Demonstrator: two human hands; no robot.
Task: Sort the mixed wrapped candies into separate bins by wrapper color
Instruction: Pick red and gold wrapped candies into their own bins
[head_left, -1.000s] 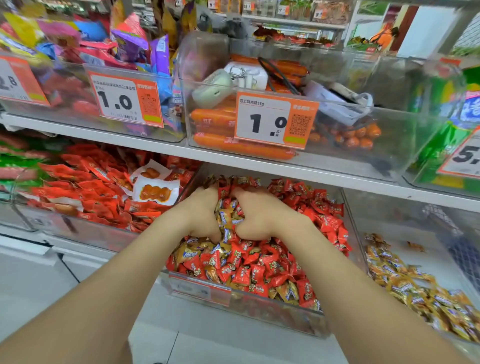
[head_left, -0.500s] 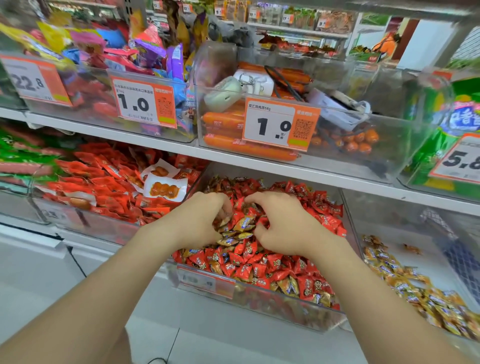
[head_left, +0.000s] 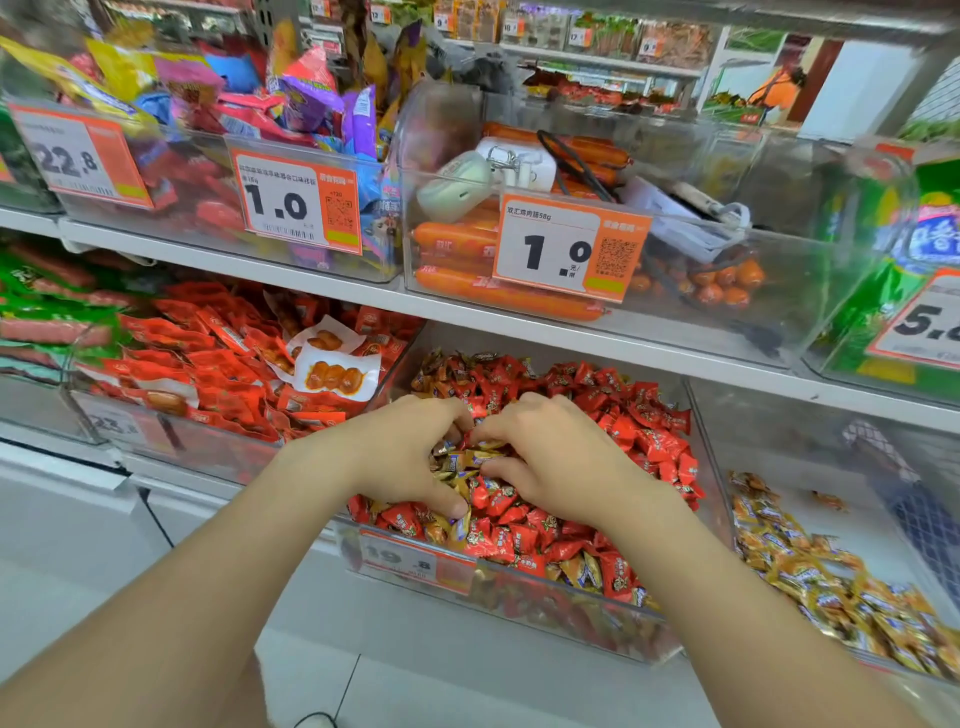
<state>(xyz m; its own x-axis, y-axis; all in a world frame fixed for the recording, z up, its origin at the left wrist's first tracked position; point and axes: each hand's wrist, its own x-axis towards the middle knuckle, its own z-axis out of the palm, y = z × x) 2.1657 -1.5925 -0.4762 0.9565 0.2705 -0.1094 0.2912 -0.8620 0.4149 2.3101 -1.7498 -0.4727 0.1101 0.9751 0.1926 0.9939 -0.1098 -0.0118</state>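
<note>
Both hands are down in the middle bin, the clear one that's mostly full of red candies with some gold mixed in. The left hand and right hand sit close together near the back half of the pile, knuckles up, fingers curled in toward each other. Between them is a little clump of gold candies, and both hands have their fingers hooked round it, the left thumb stretched down along the front of the clump, touching the wrappers. The fingertips themselves are buried, so can't tell how tight the hold is. An orange price tag is stuck on the front wall of that bin. Just to the right is the right bin, also clear, with a heap of gold wrappers along its front and left side and one stray piece further back. On the left there's a bin of red snack packets. Up on the shelf above, a bin of orange sausages sits right over the hands, with a 1.0 tag on it.
</note>
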